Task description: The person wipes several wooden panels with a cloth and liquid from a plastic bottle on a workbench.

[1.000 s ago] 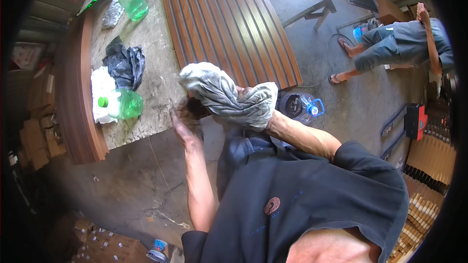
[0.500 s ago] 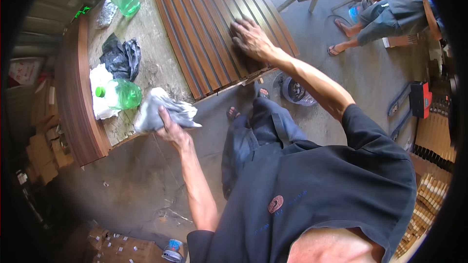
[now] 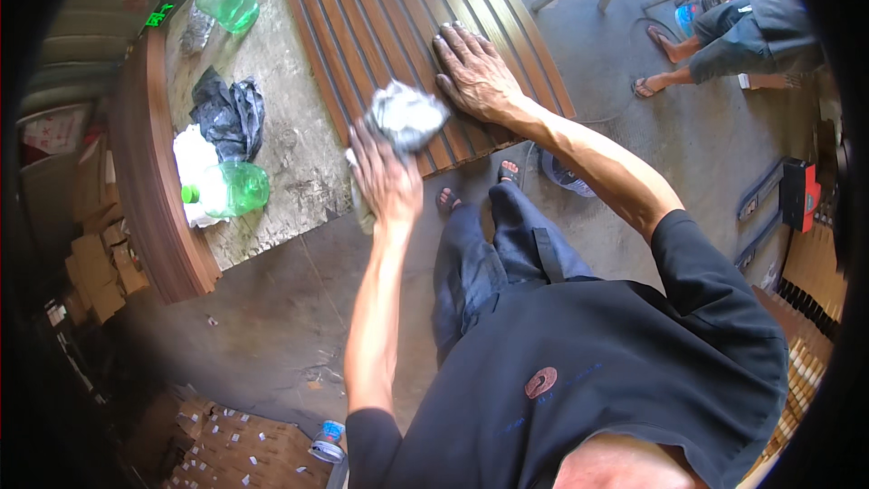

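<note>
My left hand (image 3: 389, 183) is over the near left corner of a brown wood-grain slatted panel (image 3: 362, 36), with a crumpled white rag (image 3: 407, 116) bunched at its fingers. The hand and rag are slightly smeared by motion, and part of the rag is hidden under the palm. Flat on the panel's near right part lies my right hand (image 3: 477, 72), fingers spread and holding nothing. Dark grooves run along the panel between its slats.
Left of the panel, the worn tabletop bears two green bottles (image 3: 243, 188), a black plastic bag (image 3: 228, 113) and white cloth. Stacked brown boards (image 3: 154, 181) line its left edge. Another person (image 3: 724, 45) is at the upper right. A bucket (image 3: 563, 172) stands beside my feet.
My left hand has carried the rag from the table's near edge rightward and up onto the panel. My right hand has stayed on the panel, shifting only a little.
</note>
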A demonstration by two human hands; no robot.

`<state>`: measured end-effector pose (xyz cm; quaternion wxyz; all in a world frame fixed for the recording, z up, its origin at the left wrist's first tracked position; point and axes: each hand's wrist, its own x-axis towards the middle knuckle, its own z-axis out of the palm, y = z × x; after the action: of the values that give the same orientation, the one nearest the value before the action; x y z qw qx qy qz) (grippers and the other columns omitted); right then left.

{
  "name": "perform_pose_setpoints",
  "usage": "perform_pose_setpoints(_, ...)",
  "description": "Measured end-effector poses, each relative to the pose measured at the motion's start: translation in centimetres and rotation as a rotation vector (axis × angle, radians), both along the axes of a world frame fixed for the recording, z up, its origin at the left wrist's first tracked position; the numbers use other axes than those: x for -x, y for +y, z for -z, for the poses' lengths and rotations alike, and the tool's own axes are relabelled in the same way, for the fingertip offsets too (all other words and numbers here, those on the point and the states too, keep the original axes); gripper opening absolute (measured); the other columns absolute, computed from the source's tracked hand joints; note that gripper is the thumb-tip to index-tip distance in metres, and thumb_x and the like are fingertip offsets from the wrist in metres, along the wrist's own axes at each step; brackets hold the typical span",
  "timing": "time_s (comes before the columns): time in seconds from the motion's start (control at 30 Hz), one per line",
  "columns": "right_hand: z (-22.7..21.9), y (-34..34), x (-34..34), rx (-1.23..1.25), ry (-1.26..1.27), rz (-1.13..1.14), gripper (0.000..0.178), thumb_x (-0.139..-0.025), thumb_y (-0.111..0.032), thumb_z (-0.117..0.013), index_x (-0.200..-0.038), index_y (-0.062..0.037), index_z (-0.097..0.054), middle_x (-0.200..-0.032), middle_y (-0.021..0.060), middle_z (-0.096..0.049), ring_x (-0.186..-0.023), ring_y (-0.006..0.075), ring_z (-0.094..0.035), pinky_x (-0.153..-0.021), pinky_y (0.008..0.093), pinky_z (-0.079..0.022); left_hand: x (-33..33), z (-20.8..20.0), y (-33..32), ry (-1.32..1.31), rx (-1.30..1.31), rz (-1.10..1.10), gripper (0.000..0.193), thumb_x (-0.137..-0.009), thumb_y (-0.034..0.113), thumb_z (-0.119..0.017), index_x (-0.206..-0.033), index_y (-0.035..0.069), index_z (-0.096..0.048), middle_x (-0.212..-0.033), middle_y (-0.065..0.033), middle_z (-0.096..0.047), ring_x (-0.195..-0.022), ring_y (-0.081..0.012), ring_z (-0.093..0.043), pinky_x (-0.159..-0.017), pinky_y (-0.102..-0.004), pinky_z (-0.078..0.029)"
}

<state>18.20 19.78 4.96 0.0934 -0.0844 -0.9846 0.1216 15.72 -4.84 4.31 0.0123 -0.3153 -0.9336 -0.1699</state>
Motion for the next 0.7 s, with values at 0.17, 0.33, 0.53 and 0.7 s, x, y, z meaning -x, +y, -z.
perform_pose_setpoints(0.17,-0.3,-0.4,0.4,0.025,0.038,-0.024,0.060,-0.101,-0.034,-0.045,-0.149,0.0011,-0.038,-0.158,0.0231,-0.031,-0.150,0.0378,-0.023,-0.123,0.0484,-0.018,2.5,-0.7,2.8,0.026,-0.066,-0.081,0.073,-0.099,0.033,-0.048,-0.153,-0.010,-0.023,-0.162,-0.0288,-0.018,-0.150,-0.0447,-0.017,-0.123,-0.0532,-0.014)
perform_pose_setpoints(0.33,0.4,2.0,-1.1,-0.010,-0.047,0.037,0.063,-0.101,-0.036,-0.043,-0.150,0.0023,-0.035,-0.160,0.0232,-0.028,-0.151,0.0376,-0.020,-0.123,0.0483,-0.016,-2.3,0.7,4.0,-0.008,-0.061,0.009,0.073,-0.099,0.031,-0.045,-0.152,-0.013,-0.020,-0.161,-0.0326,-0.014,-0.150,-0.0467,-0.014,-0.123,-0.0561,-0.008)
perform_pose_setpoints(0.53,-0.3,-1.8,0.6,0.034,-0.009,-0.040,0.061,-0.102,-0.035,-0.043,-0.150,0.0016,-0.036,-0.160,0.0230,-0.028,-0.151,0.0375,-0.021,-0.123,0.0481,-0.016,12.2,0.7,6.5,0.105,0.015,-0.258,0.069,-0.101,0.035,-0.042,-0.150,-0.011,-0.027,-0.161,-0.0310,-0.019,-0.152,-0.0419,-0.014,-0.124,-0.0515,-0.009)
perform_pose_setpoints(0.7,0.1,0.3,0.6,0.022,-0.002,-0.002,0.060,-0.102,-0.035,-0.044,-0.150,0.0011,-0.037,-0.159,0.0227,-0.029,-0.151,0.0368,-0.021,-0.123,0.0477,-0.017,5.1,2.6,3.9,0.109,-0.093,-0.031,0.060,-0.104,0.031,-0.043,-0.153,0.000,-0.033,-0.160,-0.0235,-0.028,-0.149,-0.0416,-0.024,-0.122,-0.0509,-0.017)
